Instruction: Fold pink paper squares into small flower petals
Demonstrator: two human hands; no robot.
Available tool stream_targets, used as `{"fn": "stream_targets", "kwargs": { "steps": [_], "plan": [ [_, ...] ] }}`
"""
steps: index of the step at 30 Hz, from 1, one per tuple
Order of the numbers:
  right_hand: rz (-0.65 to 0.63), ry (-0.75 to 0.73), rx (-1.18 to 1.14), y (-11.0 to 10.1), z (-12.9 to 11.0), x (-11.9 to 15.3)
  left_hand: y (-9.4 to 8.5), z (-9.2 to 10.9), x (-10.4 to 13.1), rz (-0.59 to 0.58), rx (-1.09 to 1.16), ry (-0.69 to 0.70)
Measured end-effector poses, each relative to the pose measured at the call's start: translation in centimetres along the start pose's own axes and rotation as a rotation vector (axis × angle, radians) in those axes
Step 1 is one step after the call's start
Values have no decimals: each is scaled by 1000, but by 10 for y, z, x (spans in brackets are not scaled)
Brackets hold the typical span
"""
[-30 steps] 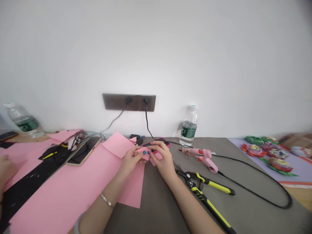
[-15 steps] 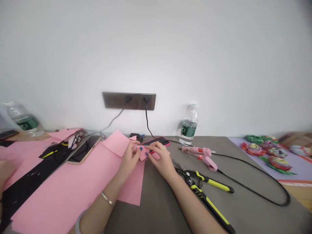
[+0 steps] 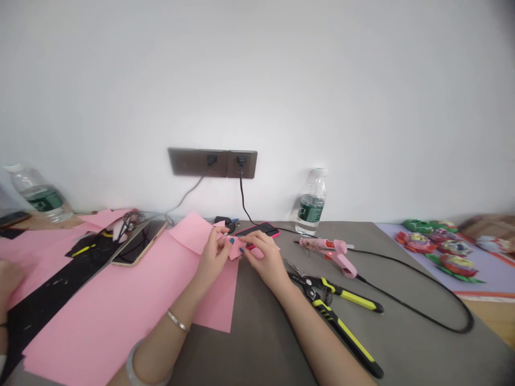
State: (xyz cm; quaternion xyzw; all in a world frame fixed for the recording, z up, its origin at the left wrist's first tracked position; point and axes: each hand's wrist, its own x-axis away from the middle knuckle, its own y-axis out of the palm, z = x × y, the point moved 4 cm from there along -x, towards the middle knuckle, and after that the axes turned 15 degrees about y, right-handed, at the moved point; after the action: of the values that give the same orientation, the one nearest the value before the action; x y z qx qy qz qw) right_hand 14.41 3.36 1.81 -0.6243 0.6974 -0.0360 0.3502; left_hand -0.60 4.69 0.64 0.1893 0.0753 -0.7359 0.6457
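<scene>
A small folded piece of pink paper [image 3: 234, 249] is held between my two hands above the table. My left hand [image 3: 215, 251] pinches its left side, thumb and fingers closed together. On the other side, my right hand [image 3: 263, 254] grips the paper between thumb and forefinger. The fingers hide part of the piece, so its full shape cannot be made out. Large pink paper sheets [image 3: 116, 300] lie beneath and left of my left hand. Just behind my right hand rests a phone in a pink case [image 3: 267, 229].
Right of my right arm lie yellow-black pliers [image 3: 350, 298] and a pink glue gun [image 3: 325, 246] with a looping black cord. A water bottle [image 3: 310, 206] stands by the wall. Paper flowers [image 3: 416, 241] sit far right. A phone [image 3: 139, 244] and another person's hand [image 3: 10, 279] are left.
My fingers shift slightly on the small pink paper, which both hands keep holding. The whole view moves a little; the things on the table stay in place.
</scene>
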Motion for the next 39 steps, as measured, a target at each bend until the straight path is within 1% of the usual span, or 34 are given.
{"fn": "stream_targets", "kwargs": {
  "steps": [2,6,12,19,26,29,32,39],
  "plan": [
    [16,23,-22,-2,2,-1,0,-3,-1,3,44,-35],
    [26,52,-58,-3,5,-1,-1,-11,-3,-42,76,-106],
    [70,-2,13,-5,2,0,-5,-17,-3,-25,79,-139],
    [52,-2,6,-2,3,0,-6,-15,-5,-56,21,-103],
    [88,-59,15,-4,0,1,-5,-17,-3,-6,72,-152],
    [107,-57,-9,-6,-3,2,-5,-15,-4,11,72,-160],
    [100,-54,-24,-8,-4,1,-5,-12,-4,26,85,-173],
    [86,-108,-7,-7,-2,2,-5,-8,-5,14,133,-199]
  ]
}}
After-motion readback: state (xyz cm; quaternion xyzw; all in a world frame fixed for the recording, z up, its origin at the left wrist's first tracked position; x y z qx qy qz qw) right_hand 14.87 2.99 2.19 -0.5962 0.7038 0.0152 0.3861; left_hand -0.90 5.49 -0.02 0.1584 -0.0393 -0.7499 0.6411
